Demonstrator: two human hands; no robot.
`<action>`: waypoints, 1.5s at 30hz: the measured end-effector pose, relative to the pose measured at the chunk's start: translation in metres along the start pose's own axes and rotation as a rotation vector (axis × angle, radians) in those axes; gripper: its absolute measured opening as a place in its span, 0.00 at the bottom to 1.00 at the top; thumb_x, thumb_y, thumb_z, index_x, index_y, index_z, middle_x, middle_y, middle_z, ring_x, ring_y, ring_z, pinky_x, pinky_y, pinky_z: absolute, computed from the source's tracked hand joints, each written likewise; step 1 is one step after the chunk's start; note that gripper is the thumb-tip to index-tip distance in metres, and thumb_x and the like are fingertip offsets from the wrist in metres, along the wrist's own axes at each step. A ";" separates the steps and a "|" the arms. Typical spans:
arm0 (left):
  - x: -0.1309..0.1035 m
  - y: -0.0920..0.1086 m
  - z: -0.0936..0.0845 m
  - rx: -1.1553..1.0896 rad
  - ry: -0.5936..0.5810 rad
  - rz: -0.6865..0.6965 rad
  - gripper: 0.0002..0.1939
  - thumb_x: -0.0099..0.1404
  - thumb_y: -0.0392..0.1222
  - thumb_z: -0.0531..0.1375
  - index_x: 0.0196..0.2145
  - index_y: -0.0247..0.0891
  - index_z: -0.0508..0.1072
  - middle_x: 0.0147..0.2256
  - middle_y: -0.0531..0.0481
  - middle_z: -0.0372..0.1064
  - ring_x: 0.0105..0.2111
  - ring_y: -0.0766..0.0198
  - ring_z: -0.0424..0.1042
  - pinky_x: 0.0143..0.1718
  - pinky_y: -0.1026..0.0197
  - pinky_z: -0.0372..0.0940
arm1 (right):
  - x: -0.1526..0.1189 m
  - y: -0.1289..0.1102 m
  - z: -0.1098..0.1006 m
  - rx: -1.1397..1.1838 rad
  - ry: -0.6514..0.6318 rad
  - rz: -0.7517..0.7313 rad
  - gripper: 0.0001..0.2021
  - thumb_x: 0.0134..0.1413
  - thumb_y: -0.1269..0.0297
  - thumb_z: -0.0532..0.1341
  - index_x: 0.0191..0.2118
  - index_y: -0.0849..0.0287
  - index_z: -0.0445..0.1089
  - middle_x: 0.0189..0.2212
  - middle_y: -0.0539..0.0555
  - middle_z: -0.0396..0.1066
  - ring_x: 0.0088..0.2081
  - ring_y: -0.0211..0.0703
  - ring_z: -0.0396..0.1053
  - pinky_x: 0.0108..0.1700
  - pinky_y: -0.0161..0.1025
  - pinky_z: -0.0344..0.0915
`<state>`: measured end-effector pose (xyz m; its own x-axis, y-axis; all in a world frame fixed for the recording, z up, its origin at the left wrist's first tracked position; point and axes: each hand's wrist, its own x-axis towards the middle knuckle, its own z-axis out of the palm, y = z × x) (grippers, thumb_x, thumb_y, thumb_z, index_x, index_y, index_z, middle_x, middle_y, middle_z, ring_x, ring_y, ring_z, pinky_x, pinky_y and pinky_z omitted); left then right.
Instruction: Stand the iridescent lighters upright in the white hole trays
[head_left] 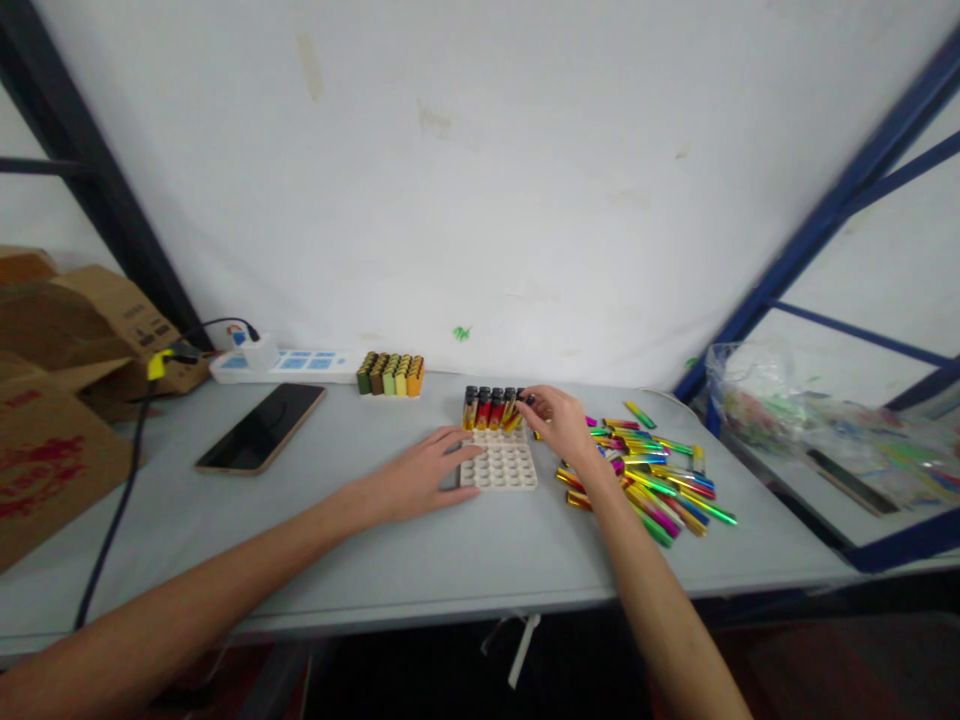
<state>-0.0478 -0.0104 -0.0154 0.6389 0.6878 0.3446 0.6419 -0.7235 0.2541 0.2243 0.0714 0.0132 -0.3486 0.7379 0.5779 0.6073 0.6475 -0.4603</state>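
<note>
A white tray [501, 470] with rows of round holes lies on the grey table. Several black-topped lighters [484, 410], gold and red, stand in its back rows. My left hand [431, 472] rests at the tray's left edge, fingers apart, holding nothing. At the back right corner, my right hand [551, 415] pinches a gold lighter [513, 421] by its black top; it is tilted. A loose pile of shiny coloured lighters [652, 480] lies right of the tray, partly behind my right forearm.
A block of green, brown and yellow lighters [390, 375] stands at the back, beside a white power strip [319, 366]. A phone [262, 428] lies at the left, near cardboard boxes [56, 450] and a black cable [127, 490]. Plastic bags [810, 420] are at the right.
</note>
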 end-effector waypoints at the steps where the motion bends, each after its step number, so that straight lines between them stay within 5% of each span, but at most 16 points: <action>1: 0.000 0.000 0.000 -0.001 0.001 -0.001 0.25 0.71 0.54 0.61 0.62 0.43 0.69 0.61 0.39 0.65 0.64 0.48 0.61 0.66 0.44 0.59 | 0.001 0.002 0.001 -0.023 0.001 0.006 0.14 0.65 0.50 0.61 0.44 0.56 0.74 0.29 0.53 0.75 0.28 0.41 0.73 0.35 0.37 0.72; 9: 0.000 -0.003 0.004 -0.007 0.018 0.005 0.25 0.72 0.55 0.60 0.62 0.44 0.68 0.62 0.40 0.65 0.63 0.47 0.61 0.65 0.43 0.59 | 0.003 0.008 0.014 -0.059 0.020 0.044 0.22 0.62 0.39 0.61 0.39 0.55 0.70 0.23 0.50 0.74 0.23 0.40 0.70 0.29 0.35 0.66; 20: 0.000 -0.002 0.002 0.010 -0.002 0.002 0.26 0.72 0.55 0.60 0.62 0.44 0.68 0.62 0.39 0.64 0.64 0.47 0.60 0.66 0.43 0.59 | 0.004 0.001 0.015 -0.313 0.013 0.035 0.20 0.64 0.42 0.61 0.39 0.56 0.71 0.26 0.54 0.75 0.26 0.43 0.70 0.29 0.35 0.58; 34: 0.000 0.000 -0.001 0.035 -0.025 -0.003 0.26 0.72 0.54 0.60 0.62 0.42 0.68 0.62 0.38 0.64 0.64 0.47 0.60 0.66 0.44 0.58 | 0.004 0.000 0.004 -0.101 0.014 -0.047 0.20 0.68 0.45 0.57 0.43 0.58 0.73 0.24 0.50 0.73 0.24 0.39 0.68 0.31 0.34 0.63; 38: -0.001 -0.003 0.001 0.029 -0.012 0.007 0.25 0.72 0.54 0.60 0.62 0.43 0.68 0.62 0.39 0.64 0.65 0.48 0.60 0.66 0.44 0.59 | 0.004 0.028 -0.028 -0.247 0.250 0.116 0.19 0.69 0.49 0.54 0.42 0.59 0.74 0.24 0.51 0.73 0.25 0.41 0.69 0.35 0.36 0.64; 41: -0.001 -0.004 0.003 0.021 0.008 0.019 0.25 0.73 0.55 0.59 0.62 0.43 0.69 0.62 0.40 0.64 0.65 0.48 0.60 0.66 0.44 0.59 | -0.002 0.063 -0.061 -0.431 0.417 0.290 0.16 0.67 0.58 0.54 0.45 0.63 0.74 0.34 0.62 0.77 0.38 0.51 0.74 0.47 0.45 0.68; 45: -0.001 -0.004 0.003 0.026 0.003 0.015 0.25 0.73 0.55 0.59 0.62 0.43 0.69 0.63 0.39 0.64 0.65 0.47 0.60 0.66 0.44 0.59 | -0.021 0.112 -0.085 -0.592 0.379 0.649 0.19 0.63 0.67 0.54 0.54 0.71 0.72 0.52 0.76 0.72 0.56 0.63 0.70 0.59 0.56 0.64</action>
<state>-0.0503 -0.0078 -0.0192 0.6473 0.6766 0.3512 0.6431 -0.7320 0.2248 0.3600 0.1121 0.0067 0.3746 0.7408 0.5576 0.8996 -0.1447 -0.4121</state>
